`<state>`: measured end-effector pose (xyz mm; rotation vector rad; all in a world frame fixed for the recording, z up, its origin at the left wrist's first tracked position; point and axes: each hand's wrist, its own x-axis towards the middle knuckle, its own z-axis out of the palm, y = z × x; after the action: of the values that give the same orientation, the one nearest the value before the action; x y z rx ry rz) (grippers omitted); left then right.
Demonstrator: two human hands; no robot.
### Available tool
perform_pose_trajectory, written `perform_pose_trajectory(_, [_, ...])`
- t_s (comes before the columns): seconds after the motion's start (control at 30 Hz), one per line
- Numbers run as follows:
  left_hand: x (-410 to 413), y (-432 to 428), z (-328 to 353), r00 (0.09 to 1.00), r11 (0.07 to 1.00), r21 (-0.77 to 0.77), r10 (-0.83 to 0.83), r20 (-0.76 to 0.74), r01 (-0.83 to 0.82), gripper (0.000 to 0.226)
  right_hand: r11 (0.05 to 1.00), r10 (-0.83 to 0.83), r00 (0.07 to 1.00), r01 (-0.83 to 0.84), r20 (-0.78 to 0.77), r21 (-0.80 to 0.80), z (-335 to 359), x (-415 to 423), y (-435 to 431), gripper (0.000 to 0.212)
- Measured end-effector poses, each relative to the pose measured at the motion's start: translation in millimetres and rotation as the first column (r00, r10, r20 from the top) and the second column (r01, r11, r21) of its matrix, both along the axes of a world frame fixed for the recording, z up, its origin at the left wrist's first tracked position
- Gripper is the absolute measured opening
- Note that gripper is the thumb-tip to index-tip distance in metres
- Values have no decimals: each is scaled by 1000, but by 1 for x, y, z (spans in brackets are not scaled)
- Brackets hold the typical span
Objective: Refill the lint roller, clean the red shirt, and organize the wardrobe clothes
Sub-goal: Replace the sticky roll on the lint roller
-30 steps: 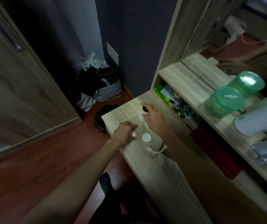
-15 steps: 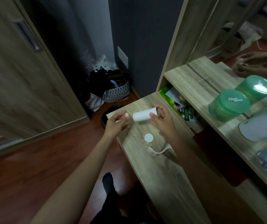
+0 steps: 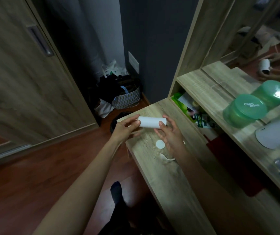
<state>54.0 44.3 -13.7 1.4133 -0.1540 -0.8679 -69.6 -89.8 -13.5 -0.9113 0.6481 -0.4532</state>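
Holding a white cylindrical refill roll (image 3: pixel 152 122) just above the pale wooden desk top (image 3: pixel 161 175), so I judge step 1, the refill, barely begun.
A patterned woven basket (image 3: pixel 126 100) on the floor is heaped with dark clothes (image 3: pixel 109 89); the left hand (image 3: pixel 127 128) pinches the roll's left end, the right hand (image 3: pixel 171 136) grips its right end; a lidded green plastic tub (image 3: pixel 244 112) hides its contents; shirt cleaning and wardrobe sorting look undone.

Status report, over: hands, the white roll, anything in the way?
Left hand and right hand each grip one end of the white roll. Roll roughly level above the desk. White disc lies on desk below; nothing blocks.
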Motion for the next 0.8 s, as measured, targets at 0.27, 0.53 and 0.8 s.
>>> perform_pose_trajectory(0.27, [8,14,-8,996,998,-26,50,-69,-52,35,847,16,902,-242,-432,-473,-30,-5,-25,37])
perform_pose_trajectory(0.53, [11,21,-18,989,991,18,136,-53,-135,41,85,-123,557,-819,-822,-567,-69,-11,-24,45])
perform_pose_trajectory(0.8, [16,28,-19,983,988,-1,154,-101,-155,40,916,20,902,-190,-431,-355,-36,5,-18,28])
